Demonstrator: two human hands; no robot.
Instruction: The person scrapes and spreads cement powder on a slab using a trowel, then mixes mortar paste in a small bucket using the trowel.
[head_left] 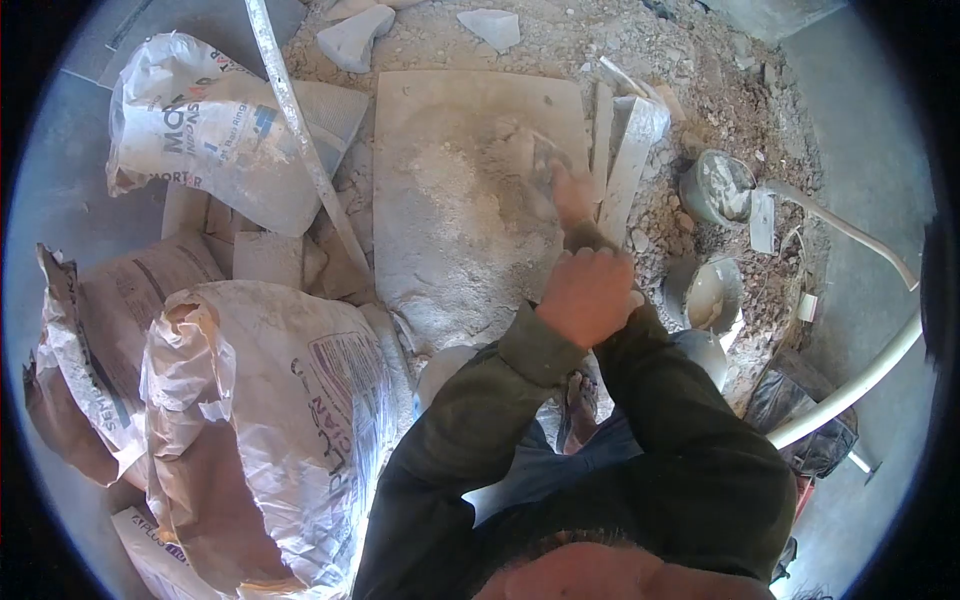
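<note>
My left hand [587, 295] is closed on the dark right sleeve [640, 345], near the wrist. Beyond it, my right hand [572, 192] reaches over the right part of a dusty board [480, 95]. Its fingertips are smeared and blend with a greyish patch, so what they hold or touch, if anything, cannot be made out. Pale powder [450, 185] is spread on the board, left of my right hand.
Open paper sacks [335, 400] stand at the left, with a mortar bag [225, 130] behind them. A long strip [300, 130] leans there. At the right are two buckets [715, 190], wood offcuts [628, 165], rubble and a pale hose [850, 390].
</note>
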